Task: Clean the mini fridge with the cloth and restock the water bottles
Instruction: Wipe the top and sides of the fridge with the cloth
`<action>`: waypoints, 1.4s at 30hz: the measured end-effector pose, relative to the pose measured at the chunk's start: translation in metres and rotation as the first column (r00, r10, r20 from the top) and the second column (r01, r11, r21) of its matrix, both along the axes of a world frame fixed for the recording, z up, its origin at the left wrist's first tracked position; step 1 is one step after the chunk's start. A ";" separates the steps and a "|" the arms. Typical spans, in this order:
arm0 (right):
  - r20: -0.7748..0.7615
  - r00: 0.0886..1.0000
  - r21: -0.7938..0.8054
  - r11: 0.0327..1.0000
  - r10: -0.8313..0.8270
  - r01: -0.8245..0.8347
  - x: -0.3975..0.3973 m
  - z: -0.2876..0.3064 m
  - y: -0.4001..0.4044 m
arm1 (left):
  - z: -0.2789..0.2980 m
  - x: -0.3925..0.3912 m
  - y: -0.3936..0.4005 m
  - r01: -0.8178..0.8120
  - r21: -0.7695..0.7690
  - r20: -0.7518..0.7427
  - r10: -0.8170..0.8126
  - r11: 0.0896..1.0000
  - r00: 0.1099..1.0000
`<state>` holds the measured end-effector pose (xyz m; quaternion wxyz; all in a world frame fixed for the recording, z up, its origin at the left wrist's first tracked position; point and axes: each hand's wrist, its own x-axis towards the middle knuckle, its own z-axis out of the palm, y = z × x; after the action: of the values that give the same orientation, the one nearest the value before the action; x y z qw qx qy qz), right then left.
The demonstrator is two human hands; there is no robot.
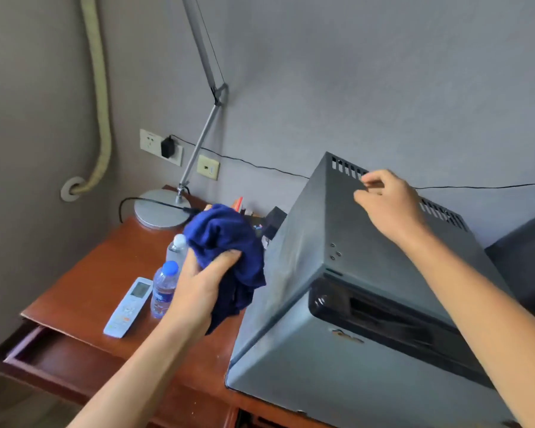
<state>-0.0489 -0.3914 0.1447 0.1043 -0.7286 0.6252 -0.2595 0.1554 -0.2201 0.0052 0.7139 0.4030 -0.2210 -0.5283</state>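
Note:
A grey mini fridge stands on the wooden desk, its door shut and a black handle strip across the front. My left hand grips a bunched dark blue cloth just left of the fridge's side. My right hand hovers over the fridge top near the rear vent slots, fingers curled with thumb and forefinger together; whether it touches the top I cannot tell. Two water bottles stand left of the cloth: one with a blue cap, and a clear one behind it.
A white remote lies beside the bottles. A silver desk lamp base sits at the back by the wall sockets. The desk drawer is pulled open at the front left. Small dark items sit behind the cloth.

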 end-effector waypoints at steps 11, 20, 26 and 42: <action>-0.298 0.954 0.133 0.989 -0.021 0.063 0.006 -0.040 -0.030 | -0.021 -0.040 -0.050 0.498 -0.182 0.413 -0.393 0.848 0.821; -0.325 0.946 0.107 0.994 0.011 0.025 0.002 -0.049 -0.039 | 0.013 -0.063 -0.174 0.216 -0.207 0.525 -0.078 0.954 0.848; -0.372 0.928 0.229 0.972 0.030 0.060 0.004 -0.043 -0.036 | 0.039 -0.048 -0.346 0.147 -0.022 0.556 -0.110 0.989 0.824; -0.415 0.908 0.306 0.949 0.059 0.078 0.008 -0.039 -0.036 | -0.049 -0.069 -0.041 0.235 -0.217 0.461 -0.113 0.948 0.880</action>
<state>-0.0406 -0.4272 0.1053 0.0814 -0.7378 0.6700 0.0056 0.0866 -0.2610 -0.0442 0.6416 0.3913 -0.4819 -0.4507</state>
